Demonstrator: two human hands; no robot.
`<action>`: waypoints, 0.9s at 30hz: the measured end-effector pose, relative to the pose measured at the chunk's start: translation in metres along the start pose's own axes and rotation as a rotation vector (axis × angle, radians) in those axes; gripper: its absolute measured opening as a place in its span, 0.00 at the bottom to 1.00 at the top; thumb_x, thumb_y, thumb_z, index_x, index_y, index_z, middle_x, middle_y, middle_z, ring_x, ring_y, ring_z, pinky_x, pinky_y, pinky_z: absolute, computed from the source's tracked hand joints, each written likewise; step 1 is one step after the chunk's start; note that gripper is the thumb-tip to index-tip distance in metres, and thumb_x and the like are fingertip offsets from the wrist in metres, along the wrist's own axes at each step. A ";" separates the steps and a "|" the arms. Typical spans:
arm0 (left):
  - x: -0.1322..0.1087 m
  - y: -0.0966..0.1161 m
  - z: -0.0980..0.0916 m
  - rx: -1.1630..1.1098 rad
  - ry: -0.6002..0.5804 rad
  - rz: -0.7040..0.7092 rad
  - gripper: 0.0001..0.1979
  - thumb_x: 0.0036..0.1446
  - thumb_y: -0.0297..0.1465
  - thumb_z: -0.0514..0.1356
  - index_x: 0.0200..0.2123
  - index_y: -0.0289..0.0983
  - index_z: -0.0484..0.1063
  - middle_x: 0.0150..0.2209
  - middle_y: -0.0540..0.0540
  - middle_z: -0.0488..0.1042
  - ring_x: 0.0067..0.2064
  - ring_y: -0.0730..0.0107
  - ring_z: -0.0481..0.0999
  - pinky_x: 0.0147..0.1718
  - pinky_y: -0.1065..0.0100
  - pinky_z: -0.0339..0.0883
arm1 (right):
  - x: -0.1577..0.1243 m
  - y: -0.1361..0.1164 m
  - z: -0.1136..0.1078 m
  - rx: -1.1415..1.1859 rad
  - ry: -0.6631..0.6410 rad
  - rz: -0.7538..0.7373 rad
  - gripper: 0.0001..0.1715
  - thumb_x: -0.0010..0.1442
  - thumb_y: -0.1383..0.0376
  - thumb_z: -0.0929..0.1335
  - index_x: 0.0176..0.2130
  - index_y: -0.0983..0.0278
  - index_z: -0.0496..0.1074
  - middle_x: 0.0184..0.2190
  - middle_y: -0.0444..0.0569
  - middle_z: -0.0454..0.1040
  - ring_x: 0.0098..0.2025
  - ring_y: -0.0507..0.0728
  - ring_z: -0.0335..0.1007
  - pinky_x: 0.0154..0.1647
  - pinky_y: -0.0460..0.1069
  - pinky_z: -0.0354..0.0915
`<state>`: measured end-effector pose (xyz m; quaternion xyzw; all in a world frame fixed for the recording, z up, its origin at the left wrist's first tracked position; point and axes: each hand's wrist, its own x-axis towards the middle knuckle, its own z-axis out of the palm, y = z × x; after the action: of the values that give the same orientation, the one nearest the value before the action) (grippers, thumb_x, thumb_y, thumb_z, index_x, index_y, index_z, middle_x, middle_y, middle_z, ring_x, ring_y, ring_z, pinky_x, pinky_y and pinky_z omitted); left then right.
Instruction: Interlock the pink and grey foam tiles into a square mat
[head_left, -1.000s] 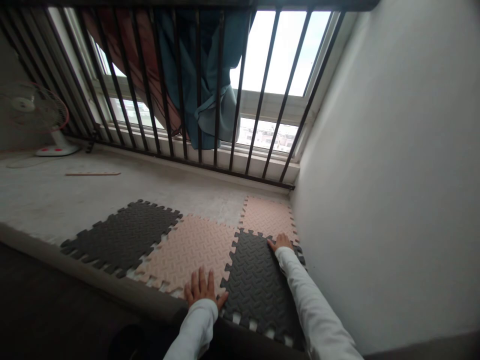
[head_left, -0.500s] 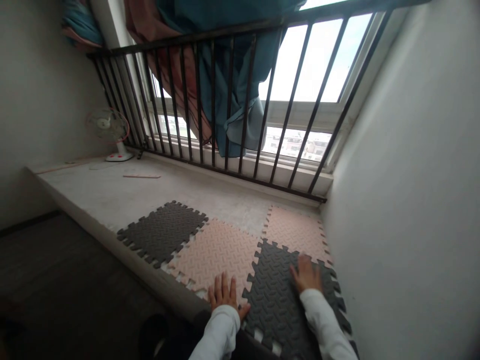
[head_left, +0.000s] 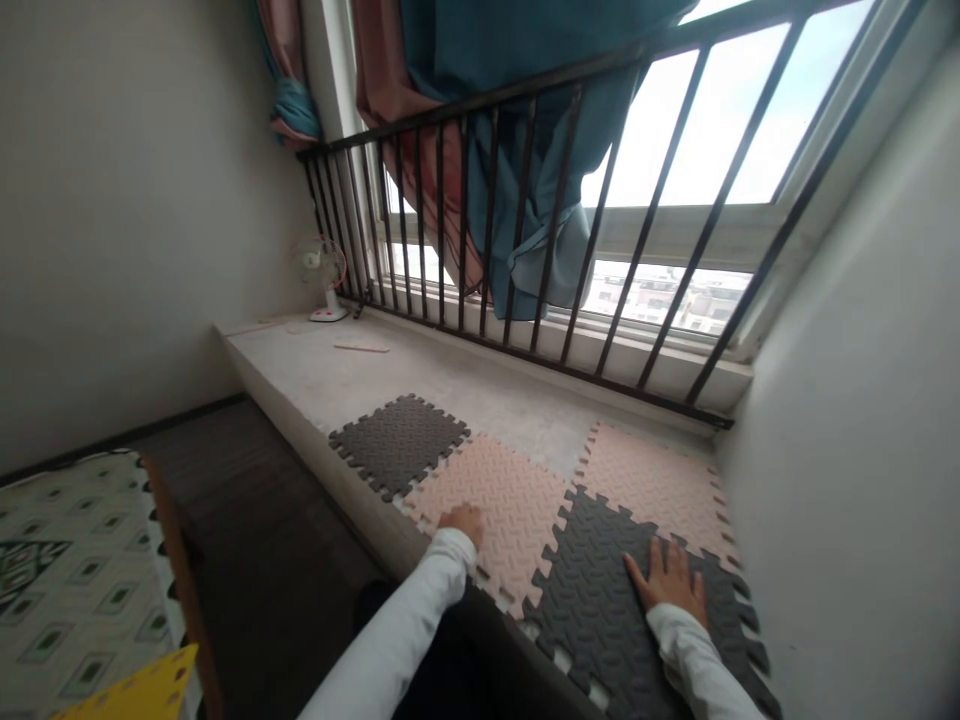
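Foam puzzle mats on the raised concrete ledge (head_left: 330, 375) under the window, that's what I'm dealing with. My right hand (head_left: 670, 580) is lying flat, fingers spread, on the dark grey interlocking foam tile (head_left: 600, 590) nearest the white wall (head_left: 847, 480). My left hand (head_left: 463, 521) is resting on the near edge of the peach-pink foam tile (head_left: 499, 500) just beside it, fingers looking curled under; I can't really tell if it's gripping the edge or only pressing.

A second peach-pink tile (head_left: 649, 480) is sitting behind the grey one, and another dark grey tile (head_left: 399, 443) is lying further left, touching the pink one at a corner.

What's worrying me: the grey tile's front teeth are hanging over the ledge lip, so leaning on it could tip or slide it off. Pushing sideways could also pop the toothed seams apart, since they look only loosely meshed.
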<state>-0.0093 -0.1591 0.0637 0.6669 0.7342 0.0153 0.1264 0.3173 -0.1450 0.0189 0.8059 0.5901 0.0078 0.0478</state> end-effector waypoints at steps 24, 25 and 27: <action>0.111 -0.033 -0.061 -0.220 0.775 0.051 0.17 0.54 0.33 0.46 0.40 0.38 0.71 0.32 0.46 0.71 0.32 0.72 0.69 0.33 0.73 0.61 | 0.069 0.024 0.005 -0.005 0.071 0.119 0.36 0.53 0.49 0.54 0.57 0.64 0.47 0.59 0.53 0.44 0.60 0.57 0.38 0.57 0.55 0.36; 0.117 -0.007 -0.059 -0.232 0.737 0.069 0.17 0.54 0.34 0.46 0.40 0.39 0.71 0.33 0.46 0.71 0.34 0.72 0.69 0.34 0.73 0.61 | 0.068 0.024 0.005 0.006 0.071 0.119 0.36 0.53 0.50 0.54 0.57 0.63 0.47 0.59 0.53 0.44 0.60 0.57 0.37 0.57 0.55 0.36; 0.126 0.041 -0.044 -0.198 0.534 0.118 0.17 0.55 0.32 0.45 0.44 0.41 0.68 0.36 0.47 0.71 0.37 0.72 0.68 0.38 0.74 0.60 | 0.067 0.024 0.004 0.023 0.072 0.113 0.36 0.53 0.50 0.54 0.57 0.63 0.48 0.59 0.53 0.45 0.60 0.57 0.37 0.57 0.55 0.36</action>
<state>0.0119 -0.0243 0.0935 0.6651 0.6965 0.2691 -0.0081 0.3604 -0.0884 0.0138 0.8377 0.5449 0.0325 0.0168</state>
